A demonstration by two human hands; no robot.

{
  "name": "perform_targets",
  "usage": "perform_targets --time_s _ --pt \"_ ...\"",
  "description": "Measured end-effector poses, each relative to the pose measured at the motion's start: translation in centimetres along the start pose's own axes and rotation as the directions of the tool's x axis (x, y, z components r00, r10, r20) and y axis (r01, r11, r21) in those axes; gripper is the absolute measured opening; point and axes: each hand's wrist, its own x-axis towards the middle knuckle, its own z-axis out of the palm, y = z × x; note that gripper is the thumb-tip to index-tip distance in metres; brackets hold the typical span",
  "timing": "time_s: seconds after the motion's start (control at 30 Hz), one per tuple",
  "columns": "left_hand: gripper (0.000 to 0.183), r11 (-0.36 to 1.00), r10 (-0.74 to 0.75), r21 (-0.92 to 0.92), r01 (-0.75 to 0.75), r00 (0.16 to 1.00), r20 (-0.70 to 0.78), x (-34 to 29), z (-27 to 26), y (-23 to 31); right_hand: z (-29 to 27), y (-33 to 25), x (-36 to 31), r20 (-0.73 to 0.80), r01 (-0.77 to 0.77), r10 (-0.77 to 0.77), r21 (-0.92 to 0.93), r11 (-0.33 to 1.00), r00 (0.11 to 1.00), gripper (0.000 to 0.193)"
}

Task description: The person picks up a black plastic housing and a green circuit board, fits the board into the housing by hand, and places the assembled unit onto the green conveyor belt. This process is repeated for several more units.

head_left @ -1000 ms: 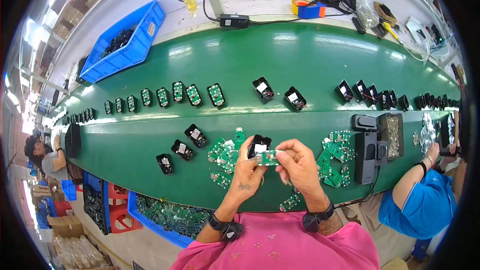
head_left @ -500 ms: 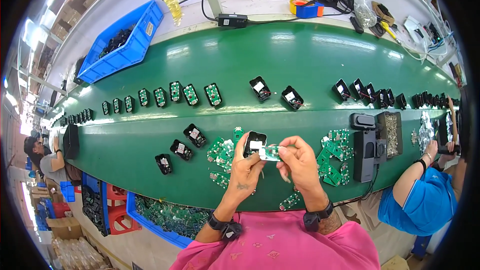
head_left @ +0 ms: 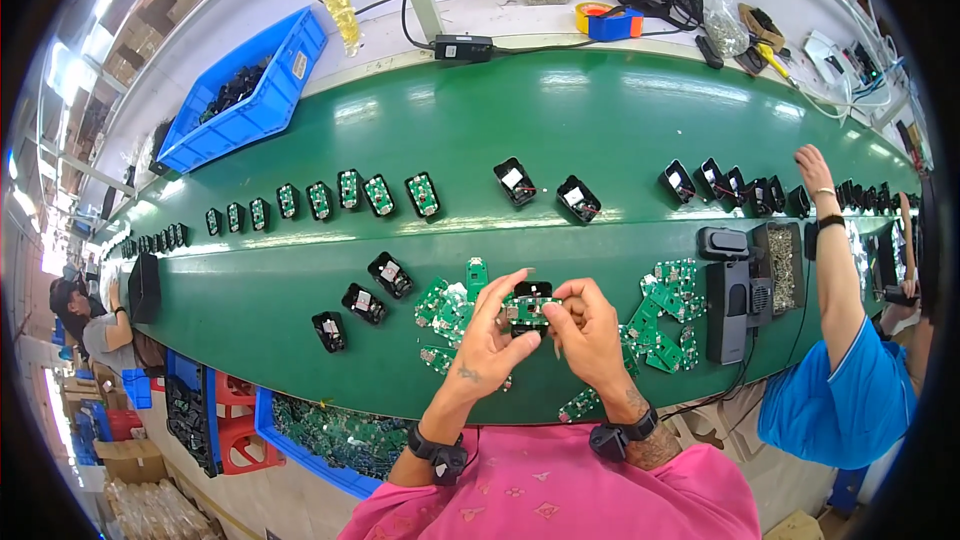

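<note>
In front of me my left hand (head_left: 488,342) is closed around a small black plastic case (head_left: 533,289). A green circuit board (head_left: 527,311) lies crosswise over the case, its component side up. My right hand (head_left: 590,332) pinches the board's right end between thumb and fingers, while my left thumb is close to its lower edge. Much of the case is hidden under the board and fingers. Loose circuit boards lie in one pile (head_left: 448,308) beside my left hand and another (head_left: 664,312) beyond my right.
Black cases with boards (head_left: 423,196) line the bench at left; others with wires (head_left: 578,199) stand ahead and right. Several cases (head_left: 363,302) lie left of my hands. A grey device (head_left: 729,312) and a screw tray (head_left: 781,270) stand right, near a co-worker's reaching arm (head_left: 838,250).
The circuit board has turned from a tilt beside the case to lying across it, its green face showing. At right, a co-worker's arm has stretched forward toward the row of cases.
</note>
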Motion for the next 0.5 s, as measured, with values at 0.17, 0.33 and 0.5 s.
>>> perform_targets --time_s 0.17,0.33,0.5 --pt "0.055 0.991 -0.106 -0.092 0.100 0.992 -0.063 0.3 0.4 -0.4 0.2 -1.0 0.2 -0.062 0.302 -0.352 -0.388 0.871 0.934 0.020" --pt "0.052 0.997 -0.077 -0.020 0.074 0.984 -0.158 0.1 1.6 -1.0 0.4 -1.4 0.1 -0.010 0.406 -0.451 -0.417 0.813 0.892 0.018" --pt "0.051 0.996 -0.087 -0.007 0.087 0.988 -0.129 0.1 1.8 -1.2 0.1 -0.4 0.3 -0.016 0.435 -0.479 -0.393 0.810 0.878 0.013"
